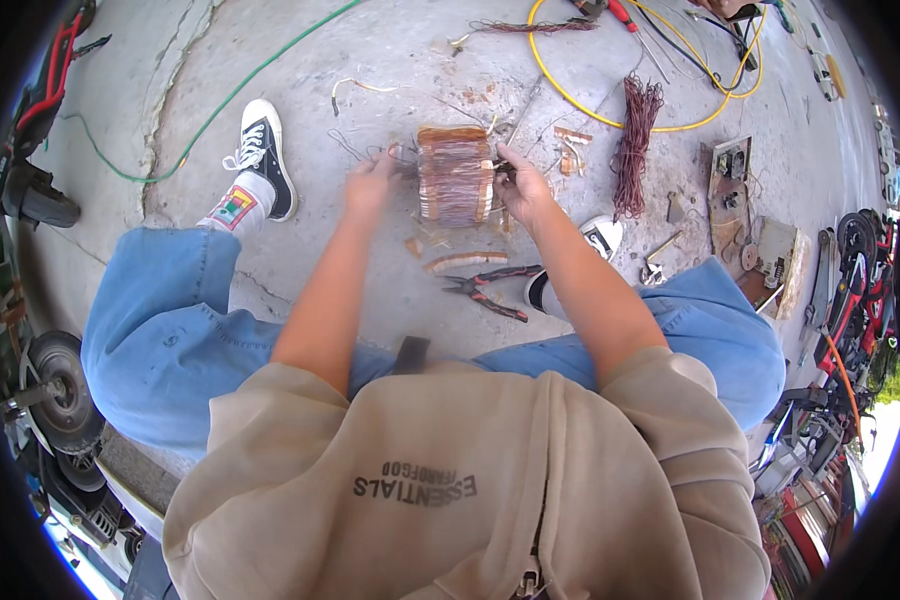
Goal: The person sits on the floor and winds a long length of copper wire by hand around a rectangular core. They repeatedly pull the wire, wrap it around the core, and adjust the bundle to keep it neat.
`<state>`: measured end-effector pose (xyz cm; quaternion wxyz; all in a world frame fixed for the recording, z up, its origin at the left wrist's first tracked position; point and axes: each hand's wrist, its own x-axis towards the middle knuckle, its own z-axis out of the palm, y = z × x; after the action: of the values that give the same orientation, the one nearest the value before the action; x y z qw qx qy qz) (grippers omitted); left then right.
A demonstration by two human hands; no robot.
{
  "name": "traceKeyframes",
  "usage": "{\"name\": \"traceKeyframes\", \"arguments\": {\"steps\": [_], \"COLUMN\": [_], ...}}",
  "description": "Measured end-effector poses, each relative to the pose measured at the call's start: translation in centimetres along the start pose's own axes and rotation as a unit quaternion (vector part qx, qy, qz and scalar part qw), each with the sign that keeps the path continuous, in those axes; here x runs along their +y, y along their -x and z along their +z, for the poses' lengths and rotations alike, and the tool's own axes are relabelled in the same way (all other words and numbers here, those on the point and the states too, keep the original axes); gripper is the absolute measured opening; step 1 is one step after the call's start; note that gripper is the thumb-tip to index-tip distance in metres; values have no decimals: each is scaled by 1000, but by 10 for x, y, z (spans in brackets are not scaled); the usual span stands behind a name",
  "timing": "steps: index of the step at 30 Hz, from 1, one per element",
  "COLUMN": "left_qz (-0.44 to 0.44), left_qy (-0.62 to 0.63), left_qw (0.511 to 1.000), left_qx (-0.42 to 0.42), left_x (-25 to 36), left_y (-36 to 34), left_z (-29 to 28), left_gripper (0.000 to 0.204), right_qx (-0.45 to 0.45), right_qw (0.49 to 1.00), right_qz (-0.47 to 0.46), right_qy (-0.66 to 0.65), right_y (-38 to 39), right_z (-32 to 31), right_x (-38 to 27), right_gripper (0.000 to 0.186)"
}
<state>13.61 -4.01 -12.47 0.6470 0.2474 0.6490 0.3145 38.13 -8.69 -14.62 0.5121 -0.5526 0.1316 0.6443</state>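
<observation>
A block-shaped coil of copper wire [455, 178], wound in brown strands with pale strips along its sides, is between my two hands just above or on the concrete floor. My left hand [370, 182], slightly blurred, closes at the coil's left side, where thin loose wires [344, 143] stick out. On the opposite side, my right hand [520, 186] has its thumb and curled fingers against the coil's edge. Exactly where the fingers grip is partly hidden. Pliers with red and black handles [492, 289] lie on the floor nearer to me, beside a curved pale strip [467, 260].
A bundle of reddish-brown wire [634, 150] lies right of my hands, with a yellow hose [562, 88] beyond it. A red-handled screwdriver [638, 33] lies farther off. Rusty metal parts [732, 195] stand at the right. A green hose [238, 88] crosses the floor at left.
</observation>
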Motion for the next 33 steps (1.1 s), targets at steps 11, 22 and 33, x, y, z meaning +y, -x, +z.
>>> {"name": "traceKeyframes", "arguments": {"steps": [11, 22, 33], "left_qz": [-88, 5, -144], "left_qy": [29, -151, 200], "left_qw": [987, 985, 959], "left_qx": [-135, -80, -143], "left_x": [8, 11, 3], "left_y": [12, -14, 8], "left_z": [-13, -16, -18], "left_gripper": [32, 27, 25], "right_qx": [-47, 11, -47], "right_qw": [998, 999, 938], "right_qz": [15, -15, -140], "right_qy": [29, -36, 313], "right_y": [22, 5, 56], "right_z": [31, -6, 40], "right_x": [10, -26, -52], "right_gripper": [24, 19, 31]}}
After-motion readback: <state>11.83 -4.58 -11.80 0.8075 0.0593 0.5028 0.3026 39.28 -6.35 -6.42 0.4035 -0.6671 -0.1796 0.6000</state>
